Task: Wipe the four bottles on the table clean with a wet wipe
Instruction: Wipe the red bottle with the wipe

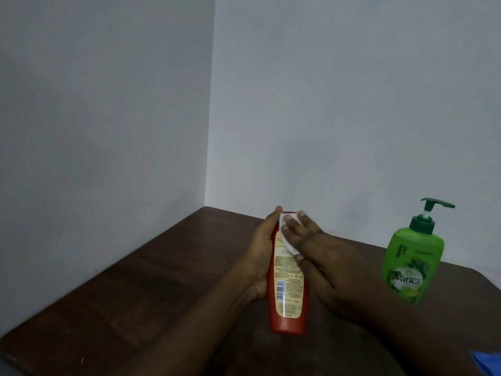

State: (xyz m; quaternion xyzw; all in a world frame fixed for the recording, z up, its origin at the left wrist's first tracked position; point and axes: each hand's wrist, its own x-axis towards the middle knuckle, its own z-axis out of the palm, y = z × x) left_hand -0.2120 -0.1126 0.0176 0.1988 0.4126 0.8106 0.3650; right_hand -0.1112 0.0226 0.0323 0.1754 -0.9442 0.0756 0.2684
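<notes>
Two pale walls (108, 104) meet in a corner behind a dark brown wooden table (135, 280) that fills the lower part of the view. Both bare forearms reach in over it from the near edge.

The red bottle (288, 318) is held above the middle of the table, lengthwise away from the camera, with its flat base nearest. Its back faces up: a cream label with dense small print and a barcode, too blurred to read. The left hand (259, 256) cups the bottle from its left side, fingers curled behind it and one fingertip showing at the far end. The right hand (325, 256) lies across the top with its fingers straight and spread, pressing a white wet wipe (288, 241) flat against the bottle's far end.

Well apart, to the right, a green pump bottle (409, 264) stands upright on the table, with a dark green pump head, its nozzle pointing right, and "Vatika" printed on the front.

A bit of blue (488, 362) shows at the lower right corner; what it is cannot be told.
</notes>
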